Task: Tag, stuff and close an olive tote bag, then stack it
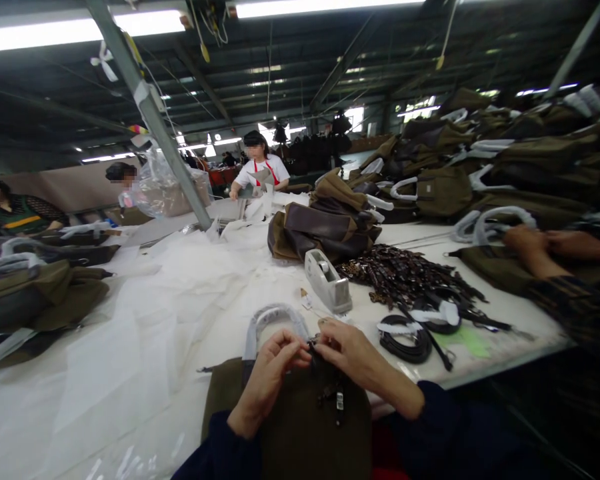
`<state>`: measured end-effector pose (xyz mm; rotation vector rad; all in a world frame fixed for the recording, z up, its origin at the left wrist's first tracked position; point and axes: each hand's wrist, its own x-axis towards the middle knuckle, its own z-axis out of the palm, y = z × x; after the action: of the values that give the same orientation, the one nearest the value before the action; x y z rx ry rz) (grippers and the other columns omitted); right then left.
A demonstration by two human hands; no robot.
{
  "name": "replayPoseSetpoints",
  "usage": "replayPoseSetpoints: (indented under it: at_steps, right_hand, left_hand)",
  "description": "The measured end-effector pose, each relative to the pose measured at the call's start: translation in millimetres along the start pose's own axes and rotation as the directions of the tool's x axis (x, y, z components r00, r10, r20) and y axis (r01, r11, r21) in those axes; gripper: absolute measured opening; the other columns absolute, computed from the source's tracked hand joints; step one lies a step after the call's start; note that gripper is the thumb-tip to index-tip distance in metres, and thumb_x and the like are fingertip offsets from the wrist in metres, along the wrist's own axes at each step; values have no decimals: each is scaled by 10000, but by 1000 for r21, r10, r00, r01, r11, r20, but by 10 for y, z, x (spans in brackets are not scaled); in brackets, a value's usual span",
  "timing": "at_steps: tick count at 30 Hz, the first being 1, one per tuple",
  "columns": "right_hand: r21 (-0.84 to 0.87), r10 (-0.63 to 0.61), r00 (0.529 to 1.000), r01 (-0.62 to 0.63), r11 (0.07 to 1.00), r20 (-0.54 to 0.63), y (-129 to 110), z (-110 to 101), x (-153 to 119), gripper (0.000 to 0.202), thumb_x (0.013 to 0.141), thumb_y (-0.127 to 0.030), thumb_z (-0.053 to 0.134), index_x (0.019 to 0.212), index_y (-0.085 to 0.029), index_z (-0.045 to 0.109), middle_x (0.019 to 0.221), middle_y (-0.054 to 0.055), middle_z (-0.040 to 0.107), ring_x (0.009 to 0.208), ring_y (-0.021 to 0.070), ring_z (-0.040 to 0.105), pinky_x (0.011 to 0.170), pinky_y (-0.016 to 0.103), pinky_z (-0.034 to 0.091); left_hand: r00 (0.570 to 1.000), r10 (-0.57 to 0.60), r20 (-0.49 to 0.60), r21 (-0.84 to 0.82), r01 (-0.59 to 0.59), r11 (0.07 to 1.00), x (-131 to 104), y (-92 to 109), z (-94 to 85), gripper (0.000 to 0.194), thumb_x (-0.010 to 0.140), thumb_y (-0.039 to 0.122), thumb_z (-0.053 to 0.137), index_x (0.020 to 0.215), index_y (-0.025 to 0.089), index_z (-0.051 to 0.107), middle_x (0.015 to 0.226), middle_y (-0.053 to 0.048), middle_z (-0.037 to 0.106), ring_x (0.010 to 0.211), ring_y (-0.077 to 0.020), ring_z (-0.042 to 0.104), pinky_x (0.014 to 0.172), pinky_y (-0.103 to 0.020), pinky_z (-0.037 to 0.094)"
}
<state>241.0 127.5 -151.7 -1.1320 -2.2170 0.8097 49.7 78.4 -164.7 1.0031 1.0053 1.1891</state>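
Now both hands meet at the bag's [300, 427] top edge, at six o'clock on the table [220, 300]: left hand [267, 387] and right hand [357, 363] pinched on the zipper pull [314, 347] — next move needs a steady tug, likely.

Olive-brown handbag [290, 413], upright at the near edge of the worktop [220, 313], dark and soft-sided. Carry handle [275, 320] wrapped in pale protective film, arching up from the top. Small dark metal fitting with a tag [339, 399] hanging on the front face.
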Motion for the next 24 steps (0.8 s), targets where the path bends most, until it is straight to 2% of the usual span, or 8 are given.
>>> replayPoseSetpoints:
  at_steps: [2,5,7,10,16,18,22,24]
  right_hand:
    - [315,-10,999,19,949,-30,31,82,2,215,863,-282,597,695,-161,538,892,40,644,748,129,566,648,234,413]
    - [705,76,996,-80,704,38,97,213,18,298,850,-392,633,711,-155,517,926,42,660,604,90,546,536,217,414]
    - [818,111,992,-113,564,61,150,281,25,314,817,-424,690,766,-148,551,867,23,659,591,82,553,546,209,436]
    - [872,123,990,-119,475,68,207,340,28,323,766,-407,761,855,-138,607,832,13,663,713,107,618,660,218,498]
    - [880,151,982,-168,445,111,229,439,46,364,750,-440,767,858,-141,588,737,9,685,646,117,649,628,230,521]
    - [871,145,984,-158,465,101,234,467,44,345,769,-433,751,883,-139,611,740,4,679,646,113,649,638,231,527]
    - [855,118,992,-99,508,45,216,450,10,307,832,-421,686,964,-144,665,872,32,691,824,135,664,774,258,541]
    - [823,95,995,-59,564,6,191,412,-11,268,843,-393,677,963,-154,680,906,35,685,848,140,656,776,256,534]
  left_hand:
    - [1000,-5,-10,2,5,1000,13,-52,1,166,854,320,691,893,174,621,902,-19,686,807,-124,651,752,-232,524]
    - [1000,0,-16,-8,0,1000,13,-100,-6,225,806,279,748,957,190,609,921,-18,709,846,-139,672,762,-227,517]
    - [999,-5,-33,-12,4,1000,6,-115,-16,220,836,298,717,999,184,624,955,-39,724,910,-157,682,808,-239,516]
    - [997,-19,-75,-20,18,1000,2,-125,-27,222,883,343,656,1026,173,659,994,-63,736,972,-172,679,875,-262,512]
    - [990,-11,-142,57,19,998,49,-191,-39,205,791,313,755,909,155,701,841,-38,750,800,-150,683,768,-233,530]
    - [987,-16,-161,47,24,999,64,-229,-55,194,802,323,743,884,157,686,793,-24,740,740,-139,679,719,-228,534]
    - [985,-4,-174,15,6,1000,70,-283,-88,174,850,329,693,902,167,660,826,-18,730,737,-126,668,705,-227,532]
    - [986,9,-168,5,-8,1000,70,-294,-95,170,854,323,689,910,165,660,815,-16,720,729,-124,656,708,-233,531]
